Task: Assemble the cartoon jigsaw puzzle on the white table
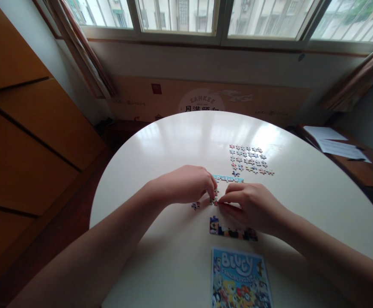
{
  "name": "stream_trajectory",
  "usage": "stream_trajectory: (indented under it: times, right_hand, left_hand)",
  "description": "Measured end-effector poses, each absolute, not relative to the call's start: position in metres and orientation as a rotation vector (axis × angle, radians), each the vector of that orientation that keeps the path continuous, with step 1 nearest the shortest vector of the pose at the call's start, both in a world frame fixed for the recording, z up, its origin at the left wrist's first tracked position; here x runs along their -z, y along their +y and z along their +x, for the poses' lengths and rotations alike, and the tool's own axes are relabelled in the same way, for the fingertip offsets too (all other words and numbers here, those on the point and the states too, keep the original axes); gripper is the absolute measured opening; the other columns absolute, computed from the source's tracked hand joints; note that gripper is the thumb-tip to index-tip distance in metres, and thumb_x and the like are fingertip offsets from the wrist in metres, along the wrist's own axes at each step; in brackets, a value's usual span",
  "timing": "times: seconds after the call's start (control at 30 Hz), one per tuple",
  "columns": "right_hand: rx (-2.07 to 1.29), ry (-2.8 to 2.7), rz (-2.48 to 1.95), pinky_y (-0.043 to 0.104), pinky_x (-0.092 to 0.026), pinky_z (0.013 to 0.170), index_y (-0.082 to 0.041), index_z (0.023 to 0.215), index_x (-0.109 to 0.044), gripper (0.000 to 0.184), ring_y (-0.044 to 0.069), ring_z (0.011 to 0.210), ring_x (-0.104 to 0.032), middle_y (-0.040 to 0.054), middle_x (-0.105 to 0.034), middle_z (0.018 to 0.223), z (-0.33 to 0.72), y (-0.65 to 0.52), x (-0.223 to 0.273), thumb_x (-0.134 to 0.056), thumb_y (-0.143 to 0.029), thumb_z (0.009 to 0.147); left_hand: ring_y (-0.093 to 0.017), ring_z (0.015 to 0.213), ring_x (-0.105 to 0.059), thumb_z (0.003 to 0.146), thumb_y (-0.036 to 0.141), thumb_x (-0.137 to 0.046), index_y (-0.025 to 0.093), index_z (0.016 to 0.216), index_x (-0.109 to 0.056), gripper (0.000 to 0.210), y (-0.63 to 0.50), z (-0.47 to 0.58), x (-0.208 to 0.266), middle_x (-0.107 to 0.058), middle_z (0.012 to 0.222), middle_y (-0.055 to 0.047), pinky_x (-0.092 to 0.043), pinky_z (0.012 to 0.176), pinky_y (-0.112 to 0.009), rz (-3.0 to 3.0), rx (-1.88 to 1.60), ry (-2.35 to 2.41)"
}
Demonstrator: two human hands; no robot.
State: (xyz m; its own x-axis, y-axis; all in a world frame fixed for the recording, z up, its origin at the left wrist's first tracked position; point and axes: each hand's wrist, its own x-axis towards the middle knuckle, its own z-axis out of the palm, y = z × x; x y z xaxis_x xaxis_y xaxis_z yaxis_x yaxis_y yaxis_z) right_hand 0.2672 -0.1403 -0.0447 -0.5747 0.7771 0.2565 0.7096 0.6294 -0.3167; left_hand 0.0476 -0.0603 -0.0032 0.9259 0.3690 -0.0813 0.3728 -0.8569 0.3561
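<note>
My left hand is closed, its fingertips bent down onto a short column of joined jigsaw pieces at the left side of a partly built puzzle. From the right, my right hand pinches at the lower end of that same column; its fingertips partly hide the piece there. Above the hands runs a light-blue top strip of the puzzle. Below them lies a dark bottom strip, partly covered by my right hand. A loose jigsaw piece rests beneath my left wrist.
Several loose jigsaw pieces lie in rows farther back on the round white table. A blue "Bluey" picture sheet lies near me. Papers rest on a brown surface at right. Orange cabinets stand at left.
</note>
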Motion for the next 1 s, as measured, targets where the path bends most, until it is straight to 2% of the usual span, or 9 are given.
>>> stream_trajectory:
  times: [0.47,0.73,1.0]
  right_hand:
    - [-0.329,-2.36,-1.464,0.029,-0.044,0.062,-0.026,0.083,-0.079,0.017,0.014,0.068,-0.065,0.0004,-0.073,0.084,0.254,-0.144,0.045,-0.063,-0.026,0.089]
    - [-0.398,-2.283,-1.437,0.028,-0.043,0.061,-0.023,0.075,-0.074,0.014,0.014,0.066,-0.06,-0.0003,-0.07,0.078,0.252,-0.142,0.046,-0.065,-0.026,0.086]
    - [-0.462,-2.231,-1.417,0.027,-0.041,0.059,-0.024,0.073,-0.072,0.01,0.011,0.065,-0.057,-0.002,-0.069,0.076,0.253,-0.145,0.045,-0.067,-0.025,0.081]
  left_hand:
    - [-0.015,0.091,-0.067,0.072,-0.002,-0.059,0.027,0.087,-0.081,0.04,-0.058,0.048,0.006,-0.079,0.105,0.004,-0.042,0.069,-0.026,2.701,0.004,0.527]
    - [-0.015,0.09,-0.067,0.072,-0.002,-0.059,0.029,0.089,-0.081,0.042,-0.058,0.047,0.006,-0.079,0.104,0.004,-0.042,0.07,-0.026,2.682,-0.005,0.525]
    - [-0.017,0.098,-0.067,0.071,-0.004,-0.057,0.03,0.099,-0.081,0.05,-0.058,0.047,0.008,-0.078,0.113,0.003,-0.045,0.079,-0.028,2.679,0.026,0.554]
